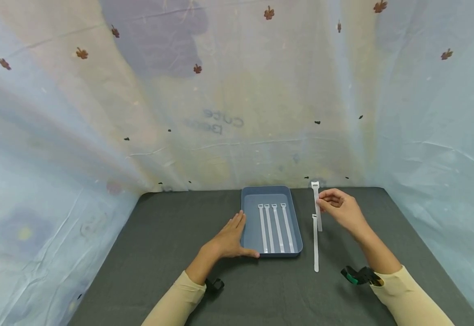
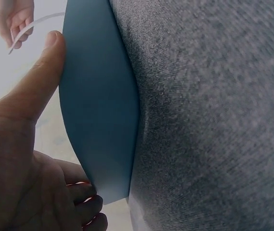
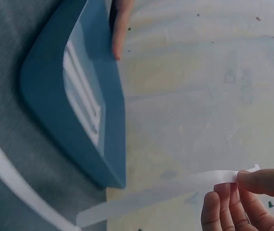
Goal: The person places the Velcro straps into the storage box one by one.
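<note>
My right hand [image 1: 342,209] pinches a white cable strap [image 1: 316,194] with a slotted head between thumb and fingers, above the table to the right of the blue tray [image 1: 265,197]. In the right wrist view the held strap [image 3: 165,191] hangs out past the fingertips. A second white strap [image 1: 316,249] lies on the table just below it. Several like straps [image 1: 278,227] lie side by side inside the tray, heads toward the back. My left hand [image 1: 229,239] rests against the tray's front left corner, fingers along the left side and thumb [image 2: 50,53] at the front rim.
Dark grey cloth covers the table [image 1: 179,226]. A pale patterned curtain [image 1: 228,99] hangs behind it and on both sides. Black wrist devices [image 1: 363,275] sit at the cuffs of both light sleeves.
</note>
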{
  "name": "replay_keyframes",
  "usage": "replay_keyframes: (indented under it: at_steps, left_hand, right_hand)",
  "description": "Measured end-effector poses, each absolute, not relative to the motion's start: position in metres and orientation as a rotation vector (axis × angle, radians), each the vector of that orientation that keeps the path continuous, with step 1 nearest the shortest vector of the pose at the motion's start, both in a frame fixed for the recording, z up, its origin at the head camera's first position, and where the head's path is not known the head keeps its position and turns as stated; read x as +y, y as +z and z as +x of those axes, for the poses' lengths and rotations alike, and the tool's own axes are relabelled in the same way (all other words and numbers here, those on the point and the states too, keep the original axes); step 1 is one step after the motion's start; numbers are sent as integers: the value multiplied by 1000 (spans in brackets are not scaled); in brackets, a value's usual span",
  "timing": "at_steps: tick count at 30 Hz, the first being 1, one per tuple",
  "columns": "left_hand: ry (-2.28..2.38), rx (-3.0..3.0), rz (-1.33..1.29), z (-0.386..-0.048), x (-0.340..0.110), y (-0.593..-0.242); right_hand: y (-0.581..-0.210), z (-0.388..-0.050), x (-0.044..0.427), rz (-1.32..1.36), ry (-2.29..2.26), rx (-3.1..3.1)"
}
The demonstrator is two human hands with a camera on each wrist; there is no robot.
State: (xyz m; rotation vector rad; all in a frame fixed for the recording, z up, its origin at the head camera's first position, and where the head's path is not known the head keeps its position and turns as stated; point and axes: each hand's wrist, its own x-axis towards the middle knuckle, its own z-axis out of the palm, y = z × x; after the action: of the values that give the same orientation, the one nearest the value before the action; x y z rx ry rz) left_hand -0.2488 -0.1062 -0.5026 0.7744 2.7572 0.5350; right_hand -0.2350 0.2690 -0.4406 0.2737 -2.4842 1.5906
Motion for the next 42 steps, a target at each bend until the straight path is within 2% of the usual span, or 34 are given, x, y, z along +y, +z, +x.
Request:
replay_keyframes:
  at_steps: [7, 15, 28, 33, 38, 42]
  left_hand:
    - [541, 2744, 784, -248, -106, -499]
    - [544, 2753, 782, -248, -106, -499]
    - [529, 2765, 774, -251, -106, -501]
    - [519, 2760, 767, -251, -106, -504]
    - [507, 2763, 751, -251, -105, -505]
    - [512, 2760, 743, -251, -106, -504]
  right_hand:
    - [-427, -233, 252, 354, 1761, -2339]
    - [-429, -238, 227, 523, 1973, -2147]
    - [-457, -261, 172, 406, 2353, -2147]
    - [-469, -269, 155, 438, 2465, -2128]
    - [-476, -276, 143, 454, 2495, -2192]
    - [-477, -284, 138, 361, 2445, -2306]
